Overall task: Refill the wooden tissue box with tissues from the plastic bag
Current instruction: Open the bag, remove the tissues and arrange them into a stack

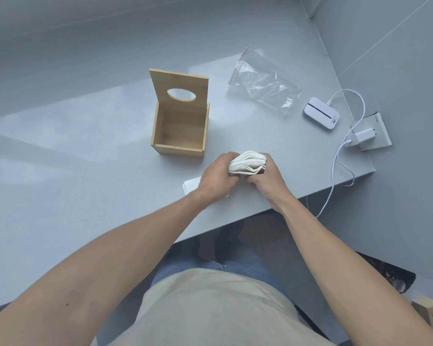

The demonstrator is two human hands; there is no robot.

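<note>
Two hands (216,174) (264,177), one tissue stack (246,164).

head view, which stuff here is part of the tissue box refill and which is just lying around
Part of the job:
wooden tissue box, lid up, empty
plastic bag, looks empty
tissue stack, held by left hand and right hand

Lying about:
white pocket router
charger and cable
white sheet under left hand

head-worn view, steeply downward, close
</note>
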